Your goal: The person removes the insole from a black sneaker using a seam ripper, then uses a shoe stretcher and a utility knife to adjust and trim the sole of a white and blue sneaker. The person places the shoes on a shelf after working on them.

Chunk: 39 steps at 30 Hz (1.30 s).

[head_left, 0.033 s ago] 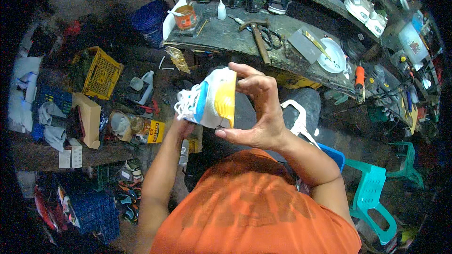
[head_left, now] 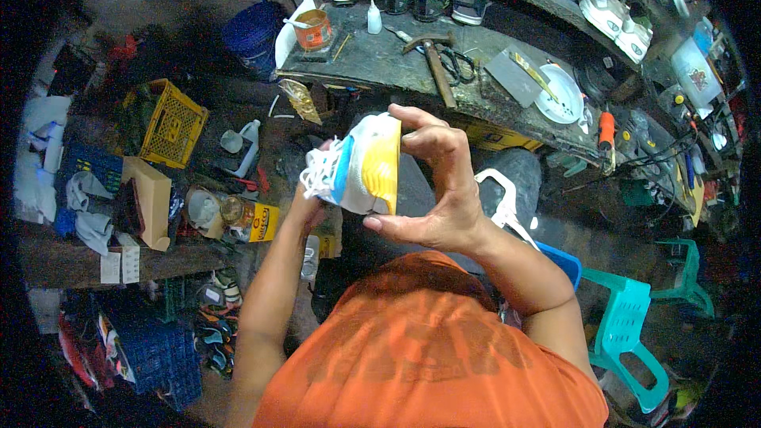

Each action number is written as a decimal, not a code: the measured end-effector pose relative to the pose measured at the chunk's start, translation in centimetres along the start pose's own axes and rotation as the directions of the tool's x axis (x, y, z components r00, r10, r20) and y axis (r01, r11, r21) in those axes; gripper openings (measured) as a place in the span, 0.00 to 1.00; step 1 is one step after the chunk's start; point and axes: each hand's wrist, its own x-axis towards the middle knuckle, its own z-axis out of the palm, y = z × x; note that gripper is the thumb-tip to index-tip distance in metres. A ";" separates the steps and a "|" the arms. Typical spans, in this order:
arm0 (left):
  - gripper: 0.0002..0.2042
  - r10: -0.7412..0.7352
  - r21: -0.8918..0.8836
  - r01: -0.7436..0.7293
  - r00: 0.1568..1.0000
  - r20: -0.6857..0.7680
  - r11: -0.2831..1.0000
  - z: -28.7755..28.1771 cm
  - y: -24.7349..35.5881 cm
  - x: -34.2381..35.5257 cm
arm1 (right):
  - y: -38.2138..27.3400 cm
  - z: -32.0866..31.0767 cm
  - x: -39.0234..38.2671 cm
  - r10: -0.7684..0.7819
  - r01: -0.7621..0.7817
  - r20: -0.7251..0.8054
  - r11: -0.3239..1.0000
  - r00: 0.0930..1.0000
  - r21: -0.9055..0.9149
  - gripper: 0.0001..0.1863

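Held up in front of my orange shirt is a sneaker (head_left: pixel 371 166), white with blue and yellow parts and loose white laces. My right hand (head_left: pixel 452 182) spans its yellow end, the fingertips on the far edge and the thumb on the near edge. On the lace side, my left hand (head_left: pixel 311 204) supports the shoe from behind; most of its fingers are hidden by the shoe.
Beyond the shoe stands a workbench (head_left: pixel 365 63) with a hammer (head_left: pixel 437 71), a white squeeze bottle (head_left: pixel 373 17), an orange can (head_left: pixel 315 30) and a white plate (head_left: pixel 560 95). A yellow crate (head_left: pixel 170 123) lies left; a green plastic chair (head_left: pixel 622 321) is right.
The sneaker has shifted very slightly to the right, together with both hands. My grip on it looks the same.
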 end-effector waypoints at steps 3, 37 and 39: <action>0.21 0.185 0.224 -0.163 0.980 -0.079 0.961 0.4 2.6 -0.1 | -0.3 -0.8 0.0 0.037 -0.040 -0.036 0.993 0.999 -0.110 0.44; 0.47 0.108 0.550 -0.376 0.883 0.458 0.745 12.6 10.1 -1.2 | 1.7 -6.6 -2.7 0.336 -0.239 0.098 0.819 0.937 -0.522 0.28; 0.46 0.115 0.517 -0.336 0.904 0.412 0.788 12.1 9.2 -0.3 | 1.3 -10.2 -5.5 0.539 -0.378 0.050 0.651 0.841 -0.659 0.31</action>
